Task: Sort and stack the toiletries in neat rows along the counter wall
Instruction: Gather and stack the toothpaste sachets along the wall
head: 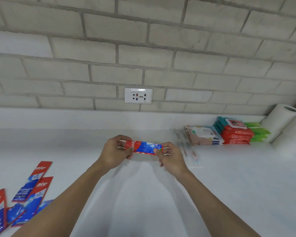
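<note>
Below the wall socket (138, 95), the left forearm (72, 194) and the right forearm (217, 194) are showing bare along their whole visible length, each narrowing toward the wrist. The left hand (115, 151), below and slightly left of the socket, is showing its bare back and knuckles. The right hand (171, 157), below and right of the socket, is likewise showing uncovered.

Both hands up over the worktop (143, 194): left hand (114, 152) and right hand (172, 157) pinch a toothpaste pack (143, 147) by its ends. More toothpaste packs (32, 189) lie near the worktop's left edge; wipes stacks (234, 132) line the back wall.
</note>
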